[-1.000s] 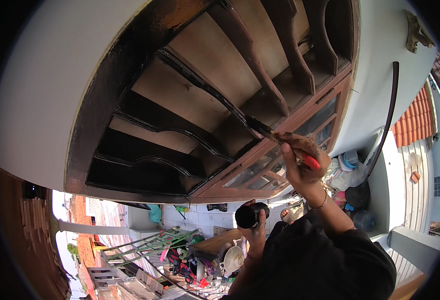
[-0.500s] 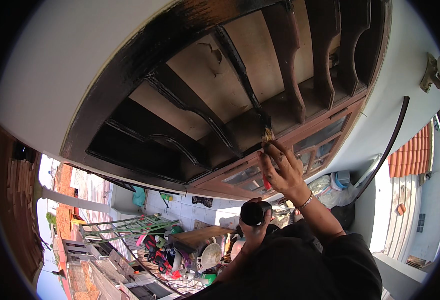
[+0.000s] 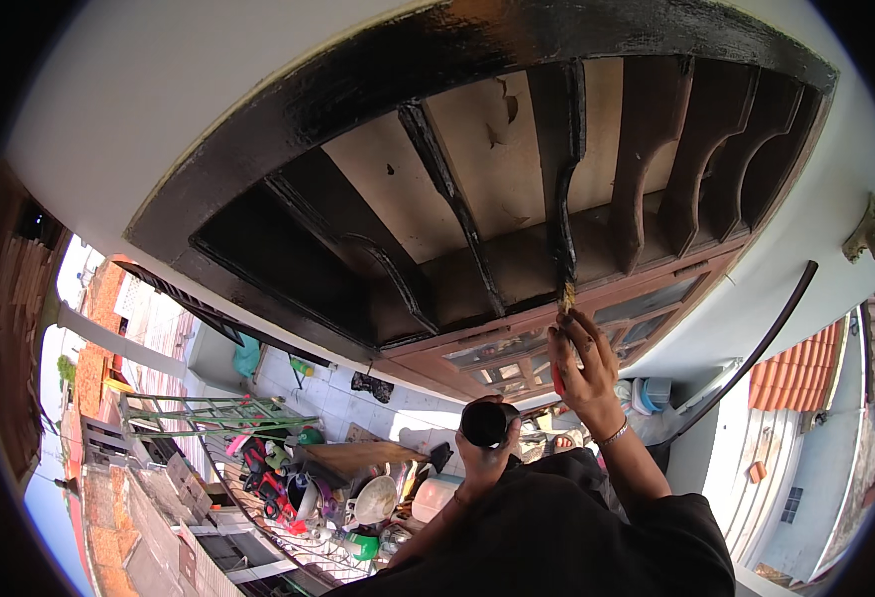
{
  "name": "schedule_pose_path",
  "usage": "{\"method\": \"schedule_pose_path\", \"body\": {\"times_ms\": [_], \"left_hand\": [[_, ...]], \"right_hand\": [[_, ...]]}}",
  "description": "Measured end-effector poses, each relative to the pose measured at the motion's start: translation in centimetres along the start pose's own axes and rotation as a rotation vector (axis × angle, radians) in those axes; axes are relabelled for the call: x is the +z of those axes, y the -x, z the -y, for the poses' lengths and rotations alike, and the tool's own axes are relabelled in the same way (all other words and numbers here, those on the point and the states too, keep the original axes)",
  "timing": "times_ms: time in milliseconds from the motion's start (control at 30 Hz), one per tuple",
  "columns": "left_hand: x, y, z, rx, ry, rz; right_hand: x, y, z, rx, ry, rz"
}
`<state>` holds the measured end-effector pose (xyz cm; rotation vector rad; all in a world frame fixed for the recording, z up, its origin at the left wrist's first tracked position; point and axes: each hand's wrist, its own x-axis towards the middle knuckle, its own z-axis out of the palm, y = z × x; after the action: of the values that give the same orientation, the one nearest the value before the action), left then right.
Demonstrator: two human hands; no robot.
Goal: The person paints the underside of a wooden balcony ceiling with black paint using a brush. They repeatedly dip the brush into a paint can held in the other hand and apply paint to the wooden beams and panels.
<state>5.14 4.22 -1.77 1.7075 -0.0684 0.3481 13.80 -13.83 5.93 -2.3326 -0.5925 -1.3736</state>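
We've got a white tiled floor [image 3: 333, 400] as the support. On it, near the wall: a crumpled black bag or cloth [image 3: 372, 386], with a green bottle [image 3: 301, 367] left of it. Farther out we see a brown wooden board [image 3: 358, 457], a pale round basin [image 3: 376, 499] and a pinkish tub [image 3: 436, 497]. Red items [image 3: 276, 495] heaped left; we can't tell which touch tile.

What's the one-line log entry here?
left hand: holds round black container | right hand: holds red-handled brush | brush: at glossy black wooden slat
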Motion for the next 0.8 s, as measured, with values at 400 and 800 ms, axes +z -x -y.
{"method": "schedule_pose_path", "body": {"times_ms": [400,800], "left_hand": [[-0.5,-1.1,-0.7,-0.018,0.043,-0.095],[-1.1,-2.0,-0.1,0.082,-0.062,-0.047]], "right_hand": [[0.4,-1.0,1.1,0.027,0.027,-0.107],[-1.6,3.0,-0.1,0.223,0.017,-0.132]]}}
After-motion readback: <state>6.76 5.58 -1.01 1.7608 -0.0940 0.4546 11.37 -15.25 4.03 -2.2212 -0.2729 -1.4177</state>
